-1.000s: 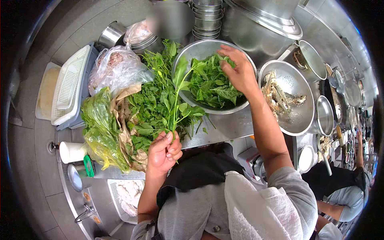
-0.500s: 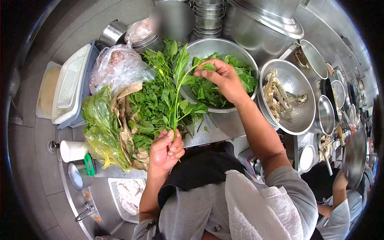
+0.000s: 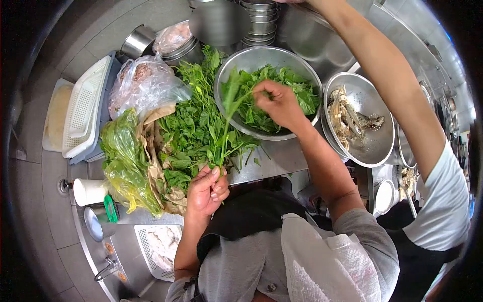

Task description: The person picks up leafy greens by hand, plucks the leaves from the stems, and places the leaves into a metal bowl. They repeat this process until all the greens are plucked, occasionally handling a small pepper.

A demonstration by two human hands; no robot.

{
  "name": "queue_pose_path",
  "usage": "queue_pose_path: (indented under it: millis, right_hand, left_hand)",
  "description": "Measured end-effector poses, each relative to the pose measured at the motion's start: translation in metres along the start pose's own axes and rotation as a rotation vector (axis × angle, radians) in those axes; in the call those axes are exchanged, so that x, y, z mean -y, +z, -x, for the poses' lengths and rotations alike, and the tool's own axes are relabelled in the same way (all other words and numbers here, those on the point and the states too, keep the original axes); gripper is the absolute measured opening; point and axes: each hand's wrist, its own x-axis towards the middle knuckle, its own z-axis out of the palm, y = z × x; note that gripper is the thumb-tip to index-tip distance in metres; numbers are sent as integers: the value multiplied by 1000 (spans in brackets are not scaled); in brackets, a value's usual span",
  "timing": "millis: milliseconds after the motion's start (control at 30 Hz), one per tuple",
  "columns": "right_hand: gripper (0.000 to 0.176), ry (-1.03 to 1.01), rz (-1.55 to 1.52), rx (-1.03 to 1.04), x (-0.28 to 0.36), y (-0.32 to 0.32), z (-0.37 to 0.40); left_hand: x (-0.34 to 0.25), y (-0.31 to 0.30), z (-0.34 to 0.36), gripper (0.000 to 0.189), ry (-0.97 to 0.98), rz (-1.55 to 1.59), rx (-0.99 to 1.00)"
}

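Observation:
My left hand (image 3: 207, 191) is closed round the lower stem of a leafy green sprig (image 3: 225, 136), which stands upright from the fingers. My right hand (image 3: 279, 104) pinches at the upper part of the same sprig, where the leaves are blurred by motion. That hand is over a metal bowl (image 3: 225, 117) holding loose green leaves (image 3: 297, 93). Beside the bowl, a large heap of leafy greens (image 3: 191, 121) lies on brown paper (image 3: 147, 138), just beyond my left hand.
A co-worker's arm (image 3: 387, 65) reaches across from the right, above a metal colander (image 3: 375, 146) with fish pieces (image 3: 347, 121). Plastic bags (image 3: 123, 161), white baskets (image 3: 85, 110) and a white cup (image 3: 89, 192) stand left. A sink with a faucet (image 3: 104, 269) is lower left.
My right hand has moved slightly down, fingers still at the sprig's top, whose leaves now blur. A co-worker has come closer at the right, arm stretched past the colander toward the back.

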Motion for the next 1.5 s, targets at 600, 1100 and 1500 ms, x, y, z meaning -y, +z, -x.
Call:
queue_pose_path:
  millis: [600, 1100, 1500]
  right_hand:
    - [21, -633, 876, 298, 68, 21, -17]
    - [28, -364, 1019, -78, 39, -43, -19]
    - [21, -696, 1040, 529, 73, 3, -17]
  left_hand:
    - [-4, 11, 6, 14, 385, -1001, -487]
    - [-12, 18, 7, 10, 721, -1526, -565]
    - [-18, 22, 4, 18, 782, -1789, -567]
